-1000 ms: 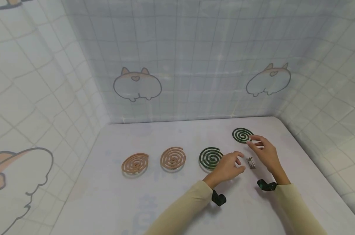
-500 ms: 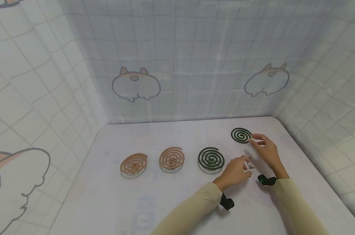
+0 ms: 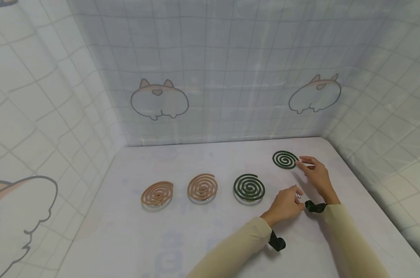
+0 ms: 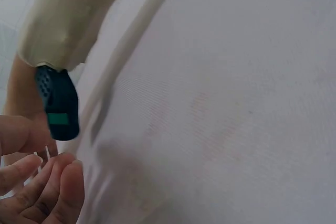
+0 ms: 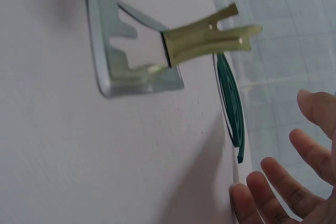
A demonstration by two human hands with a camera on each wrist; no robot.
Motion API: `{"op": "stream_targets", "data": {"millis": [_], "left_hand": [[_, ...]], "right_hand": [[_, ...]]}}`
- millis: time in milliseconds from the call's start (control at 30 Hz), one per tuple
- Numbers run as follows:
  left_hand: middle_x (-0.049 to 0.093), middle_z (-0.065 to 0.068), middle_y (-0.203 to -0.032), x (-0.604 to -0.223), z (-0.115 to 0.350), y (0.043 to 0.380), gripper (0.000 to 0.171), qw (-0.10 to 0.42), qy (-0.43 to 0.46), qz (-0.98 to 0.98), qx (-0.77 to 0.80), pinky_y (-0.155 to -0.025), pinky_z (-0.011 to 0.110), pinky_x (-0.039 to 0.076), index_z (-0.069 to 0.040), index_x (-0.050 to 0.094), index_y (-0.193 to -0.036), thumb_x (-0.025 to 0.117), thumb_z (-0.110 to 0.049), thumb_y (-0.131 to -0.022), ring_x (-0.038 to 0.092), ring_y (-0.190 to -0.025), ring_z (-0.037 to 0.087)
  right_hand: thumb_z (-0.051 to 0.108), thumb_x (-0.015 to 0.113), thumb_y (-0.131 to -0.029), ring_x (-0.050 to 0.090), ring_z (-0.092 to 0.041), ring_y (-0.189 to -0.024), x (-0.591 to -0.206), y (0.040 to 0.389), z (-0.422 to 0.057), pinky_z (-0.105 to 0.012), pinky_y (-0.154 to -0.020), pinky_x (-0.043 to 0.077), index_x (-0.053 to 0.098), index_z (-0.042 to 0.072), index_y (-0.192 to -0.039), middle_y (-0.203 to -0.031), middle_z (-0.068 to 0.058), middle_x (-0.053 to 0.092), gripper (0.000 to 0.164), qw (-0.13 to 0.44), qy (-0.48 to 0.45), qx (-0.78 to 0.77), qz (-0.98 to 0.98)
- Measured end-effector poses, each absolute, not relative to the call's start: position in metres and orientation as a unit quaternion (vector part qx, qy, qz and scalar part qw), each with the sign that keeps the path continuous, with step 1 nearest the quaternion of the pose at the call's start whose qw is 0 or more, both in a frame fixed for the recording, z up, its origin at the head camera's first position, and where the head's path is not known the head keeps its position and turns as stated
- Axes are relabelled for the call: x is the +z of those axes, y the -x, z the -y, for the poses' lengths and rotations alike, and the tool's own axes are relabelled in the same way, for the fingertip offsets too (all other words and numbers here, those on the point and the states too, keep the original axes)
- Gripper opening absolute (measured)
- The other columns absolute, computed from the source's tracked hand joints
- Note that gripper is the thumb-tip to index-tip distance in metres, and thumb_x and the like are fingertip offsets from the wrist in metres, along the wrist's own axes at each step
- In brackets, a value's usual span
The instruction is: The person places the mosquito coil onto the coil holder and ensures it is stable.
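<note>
My left hand (image 3: 285, 204) is beside a small folded metal stand (image 5: 142, 56), fingers curved; in the head view it partly hides the stand. Seen from the right wrist, the stand has a grey base and raised brass-coloured prongs, and no finger is clearly on it; only a blurred fingertip shows above it. Thin pale slivers show among the fingers (image 4: 68, 182) in the left wrist view. My right hand (image 3: 317, 175) hovers with spread, bent fingers at the right edge of a green mosquito coil (image 3: 284, 160), which lies flat; no pinch is visible.
Left of the hands, another green mosquito coil (image 3: 249, 187) and two brown coils, a nearer one (image 3: 202, 187) and a farther-left one (image 3: 157, 194), sit slightly raised. The white table (image 3: 133, 239) is enclosed by grid-patterned curtains (image 3: 210, 58) behind and at both sides.
My left hand has moved right, from over the nearer green coil to the metal stand. The right hand has shifted only slightly, its fingertips now at the far green coil's edge.
</note>
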State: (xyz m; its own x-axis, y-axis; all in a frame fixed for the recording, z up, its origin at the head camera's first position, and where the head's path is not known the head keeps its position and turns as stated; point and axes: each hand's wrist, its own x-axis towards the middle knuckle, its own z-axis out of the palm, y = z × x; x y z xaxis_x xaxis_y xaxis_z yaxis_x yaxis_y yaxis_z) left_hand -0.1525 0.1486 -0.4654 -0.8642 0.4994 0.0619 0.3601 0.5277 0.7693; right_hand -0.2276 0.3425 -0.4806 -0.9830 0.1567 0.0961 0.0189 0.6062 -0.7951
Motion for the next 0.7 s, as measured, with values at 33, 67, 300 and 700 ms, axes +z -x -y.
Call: {"op": "stream_targets", "data": {"millis": [33, 67, 300, 700], "left_hand": [[0.066, -0.012, -0.077, -0.466, -0.149, 0.152, 0.027, 0.083, -0.243, -0.869, 0.423, -0.066, 0.01, 0.041, -0.013, 0.07, -0.113, 0.077, -0.014, -0.087, 0.057, -0.072, -0.004], [0.066, -0.012, -0.077, -0.468, -0.15, 0.153, 0.027, 0.083, -0.239, -0.868, 0.427, -0.067, 0.011, 0.041, -0.013, 0.07, -0.112, 0.077, -0.012, -0.087, 0.057, -0.072, -0.004], [0.062, -0.012, -0.076, -0.479, -0.156, 0.155, 0.022, 0.079, -0.215, -0.862, 0.452, -0.066, 0.012, 0.041, -0.012, 0.068, -0.109, 0.077, -0.012, -0.089, 0.055, -0.071, -0.002], [0.061, -0.008, -0.079, -0.488, -0.159, 0.162, 0.026, 0.053, -0.149, -0.841, 0.517, -0.07, 0.016, 0.042, -0.012, 0.065, -0.11, 0.079, -0.008, -0.088, 0.052, -0.073, 0.0]], "right_hand": [[0.052, 0.063, -0.1, 0.057, -0.032, -0.113, -0.481, 0.229, -0.344, -0.014, -0.07, 0.049, 0.056, 0.006, -0.143, -0.14, -0.023, 0.058, 0.064, 0.077, 0.052, 0.444, 0.891], [0.052, 0.063, -0.099, 0.057, -0.032, -0.114, -0.482, 0.23, -0.345, -0.013, -0.069, 0.049, 0.055, 0.005, -0.144, -0.141, -0.023, 0.057, 0.065, 0.076, 0.053, 0.444, 0.891], [0.055, 0.064, -0.098, 0.054, -0.039, -0.124, -0.479, 0.238, -0.346, -0.012, -0.071, 0.047, 0.054, 0.007, -0.145, -0.144, -0.023, 0.054, 0.069, 0.064, 0.073, 0.445, 0.89], [0.05, 0.067, -0.098, 0.05, -0.047, -0.132, -0.484, 0.251, -0.349, -0.034, -0.083, 0.052, 0.048, 0.006, -0.151, -0.148, -0.029, 0.048, 0.071, 0.018, 0.084, 0.451, 0.888]]}}
